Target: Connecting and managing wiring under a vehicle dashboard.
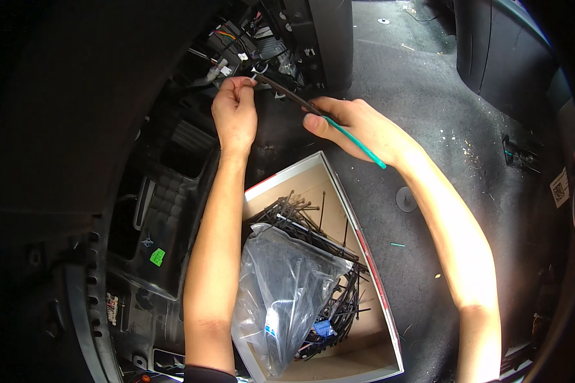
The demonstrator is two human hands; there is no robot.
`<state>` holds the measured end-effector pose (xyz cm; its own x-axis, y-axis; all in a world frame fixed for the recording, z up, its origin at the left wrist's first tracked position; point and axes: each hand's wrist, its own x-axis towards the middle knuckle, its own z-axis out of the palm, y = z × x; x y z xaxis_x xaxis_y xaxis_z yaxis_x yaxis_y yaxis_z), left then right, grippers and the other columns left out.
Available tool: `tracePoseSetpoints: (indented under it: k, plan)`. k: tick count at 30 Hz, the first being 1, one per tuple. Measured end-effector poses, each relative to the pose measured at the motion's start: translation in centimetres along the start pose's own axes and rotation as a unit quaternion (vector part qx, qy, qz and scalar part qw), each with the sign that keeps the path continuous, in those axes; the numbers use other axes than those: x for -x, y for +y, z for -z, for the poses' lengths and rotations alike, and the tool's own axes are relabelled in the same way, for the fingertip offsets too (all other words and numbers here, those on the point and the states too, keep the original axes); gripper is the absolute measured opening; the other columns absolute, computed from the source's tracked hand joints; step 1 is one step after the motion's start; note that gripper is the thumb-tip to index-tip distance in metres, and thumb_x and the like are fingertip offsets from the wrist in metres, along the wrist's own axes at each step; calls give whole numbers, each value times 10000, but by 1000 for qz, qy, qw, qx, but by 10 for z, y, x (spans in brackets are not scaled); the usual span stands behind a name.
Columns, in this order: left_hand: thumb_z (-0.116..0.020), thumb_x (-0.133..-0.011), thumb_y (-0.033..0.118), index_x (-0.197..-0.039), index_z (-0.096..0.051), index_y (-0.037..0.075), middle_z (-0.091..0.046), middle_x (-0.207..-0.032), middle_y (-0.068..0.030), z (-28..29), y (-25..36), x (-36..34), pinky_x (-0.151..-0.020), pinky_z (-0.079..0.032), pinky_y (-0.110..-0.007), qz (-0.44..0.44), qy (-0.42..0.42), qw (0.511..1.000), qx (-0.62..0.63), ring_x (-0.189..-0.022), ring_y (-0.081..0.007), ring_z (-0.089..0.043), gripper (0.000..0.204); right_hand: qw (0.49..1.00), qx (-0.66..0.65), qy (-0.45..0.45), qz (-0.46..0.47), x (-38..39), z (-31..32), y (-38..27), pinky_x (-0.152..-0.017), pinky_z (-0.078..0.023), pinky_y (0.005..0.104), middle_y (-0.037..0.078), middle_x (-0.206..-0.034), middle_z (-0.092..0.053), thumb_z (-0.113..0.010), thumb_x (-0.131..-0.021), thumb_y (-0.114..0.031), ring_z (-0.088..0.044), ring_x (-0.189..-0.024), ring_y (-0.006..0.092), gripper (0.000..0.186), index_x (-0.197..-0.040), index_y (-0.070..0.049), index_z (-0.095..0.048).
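My left hand point(234, 110) is raised to a bundle of wires and connectors point(236, 48) under a dark panel, its fingertips pinched on a small part at the tip of a thin tool. My right hand point(354, 124) grips that long slim tool point(338, 127), whose dark shaft runs up-left to the left fingers and whose green handle end sticks out lower right. Both forearms come in from the lower edge.
An open cardboard box point(358, 220) lies on the dark carpet point(441, 96) between my arms, holding several black cable ties point(300, 220) and a clear plastic bag point(281, 293). Black plastic trim with a green sticker point(157, 256) is on the left. A dark seat base point(498, 51) stands top right.
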<state>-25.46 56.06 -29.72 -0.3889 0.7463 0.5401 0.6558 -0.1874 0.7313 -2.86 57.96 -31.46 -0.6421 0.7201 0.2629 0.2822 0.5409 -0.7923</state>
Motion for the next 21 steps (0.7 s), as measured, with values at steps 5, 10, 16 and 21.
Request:
tracePoseSetpoints:
  k: [5, 10, 16, 21]
  plan:
    - [-556, -938, 114, -951, -652, -17, -622, -821, 15, -2, -1, -1, -683, -378, -201, 1, 2, 999, 41, -748, -48, -500, 163, 999, 21, -17, -30, -6, 2, -16, -690, -495, 402, 206, -793, -663, -531, -917, -583, -680, -782, 304, 614, -1130, -17, -640]
    - [-554, -946, 123, -947, -649, -17, -579, -749, 42, -2, 3, 0, -602, -344, -192, -5, -6, 1000, 29, -653, -24, -449, 169, 996, 78, 23, -32, -3, 0, -14, -720, -516, 453, 193, -716, -649, -568, -844, -652, -671, -811, 381, 633, -931, -34, -673]
    - [-483, -829, 36, -901, -654, -2, -507, -631, 37, 31, 8, -11, -506, -319, -205, 104, -262, 953, 110, -536, -43, -422, 190, 989, 65, 29, 129, 24, 16, 15, -693, -507, 425, 172, -742, -642, -688, -769, -568, -664, -768, 364, 630, -1151, -71, -630]
    - [-579, -771, 3, -822, -684, 26, -609, -877, -9, 30, 17, -11, -664, -431, -228, -87, -368, 919, -110, -769, -93, -572, 119, 927, 84, 317, 182, 33, 35, 47, -728, -519, 359, 157, -1019, -678, -861, -604, -405, -676, -796, 233, 764, -1242, -81, -594]
